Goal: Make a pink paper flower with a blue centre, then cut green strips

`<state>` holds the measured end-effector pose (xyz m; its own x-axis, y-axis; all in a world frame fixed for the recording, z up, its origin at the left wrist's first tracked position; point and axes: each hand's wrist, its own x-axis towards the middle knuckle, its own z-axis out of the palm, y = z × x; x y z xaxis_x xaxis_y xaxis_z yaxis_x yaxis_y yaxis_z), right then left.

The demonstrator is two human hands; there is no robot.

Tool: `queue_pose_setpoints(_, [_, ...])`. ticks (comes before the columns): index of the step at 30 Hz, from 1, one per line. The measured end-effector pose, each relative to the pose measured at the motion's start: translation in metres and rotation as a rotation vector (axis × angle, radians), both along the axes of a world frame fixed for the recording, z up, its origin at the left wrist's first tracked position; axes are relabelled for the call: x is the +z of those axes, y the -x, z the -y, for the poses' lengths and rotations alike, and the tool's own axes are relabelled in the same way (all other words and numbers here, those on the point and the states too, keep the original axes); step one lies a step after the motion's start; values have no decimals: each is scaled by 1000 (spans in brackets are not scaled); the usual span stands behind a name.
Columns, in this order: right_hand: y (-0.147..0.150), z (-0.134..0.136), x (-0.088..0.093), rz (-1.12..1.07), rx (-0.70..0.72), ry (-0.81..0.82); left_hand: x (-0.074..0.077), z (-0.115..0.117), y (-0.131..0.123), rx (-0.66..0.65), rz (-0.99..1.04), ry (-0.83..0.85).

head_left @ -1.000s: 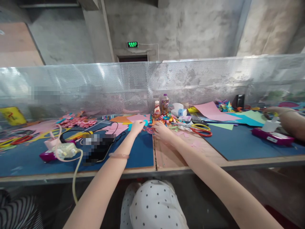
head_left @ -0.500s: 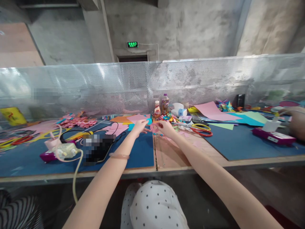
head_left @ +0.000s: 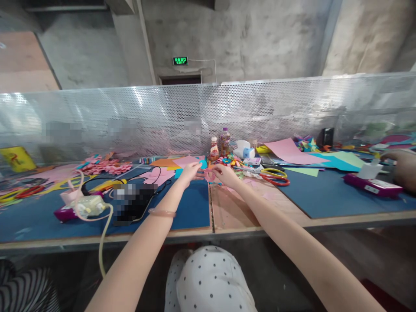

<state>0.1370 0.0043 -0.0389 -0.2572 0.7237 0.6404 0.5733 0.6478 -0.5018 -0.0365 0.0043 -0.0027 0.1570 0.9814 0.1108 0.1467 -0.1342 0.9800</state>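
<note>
My left hand (head_left: 190, 174) is over the back part of the blue mat, its thumb and index tip closed at a small round blue paper piece (head_left: 203, 164). Its other fingers stretch toward a frilly pink paper piece (head_left: 209, 175) between my hands. That pink piece is pinched in the fingertips of my right hand (head_left: 224, 174), which comes in from the other side. Pink paper scraps (head_left: 253, 183) lie on the wooden board beside my right hand. Scissors with yellow and red handles (head_left: 275, 177) rest farther right.
Two drink bottles (head_left: 214, 150) stand behind my hands. A phone (head_left: 134, 206) and a power strip (head_left: 66, 213) with cables lie at left. Pink paper strips (head_left: 107, 165) are piled behind them. At far right, another person's hand (head_left: 401, 162) is near a second power strip (head_left: 373, 186).
The pink paper piece has turned slightly in my right fingertips and shows more of its frilled round outline. Both hands stay in nearly the same place.
</note>
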Motion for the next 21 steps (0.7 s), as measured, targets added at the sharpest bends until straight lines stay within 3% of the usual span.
queue_pose_setpoints(21, [-1, -2, -2, -27, 15, 15, 0, 2, -1, -5, 39, 34])
